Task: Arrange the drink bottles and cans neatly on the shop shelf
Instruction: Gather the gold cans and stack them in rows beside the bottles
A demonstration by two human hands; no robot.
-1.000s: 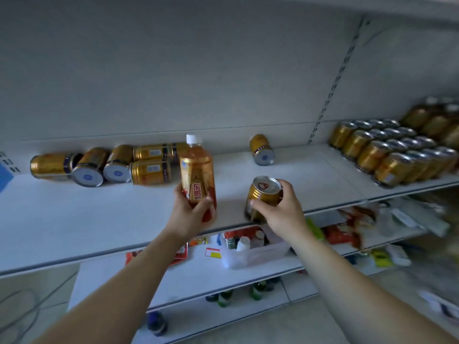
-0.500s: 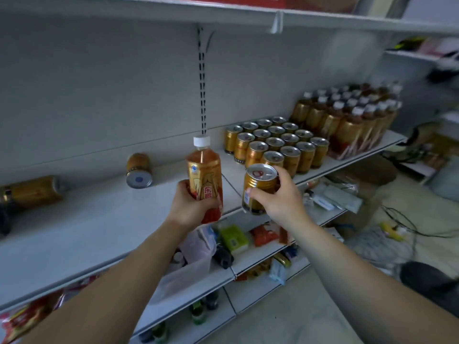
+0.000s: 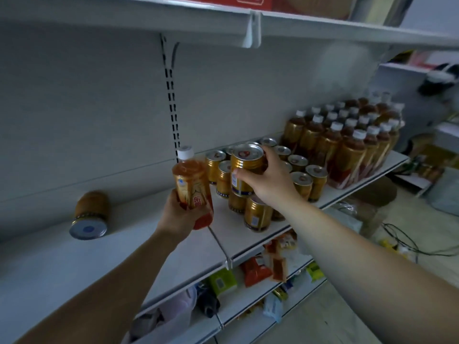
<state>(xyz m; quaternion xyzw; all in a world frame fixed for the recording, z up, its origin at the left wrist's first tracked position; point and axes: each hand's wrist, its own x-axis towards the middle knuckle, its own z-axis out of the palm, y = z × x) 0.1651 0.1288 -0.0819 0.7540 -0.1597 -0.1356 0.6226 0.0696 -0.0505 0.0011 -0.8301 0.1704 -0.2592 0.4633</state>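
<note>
Your left hand (image 3: 180, 216) is wrapped around the lower part of an upright orange bottle (image 3: 191, 184) with a white cap, held above the front edge of the shelf (image 3: 154, 244), while your right hand (image 3: 269, 181) is closed on a gold can (image 3: 246, 170) raised just over the standing cans (image 3: 258, 214) near that edge. Farther back, toward the shelf's right end, capped bottles (image 3: 347, 147) stand in rows, and one can on its side (image 3: 90, 216) lies toward the left, near the back wall.
</note>
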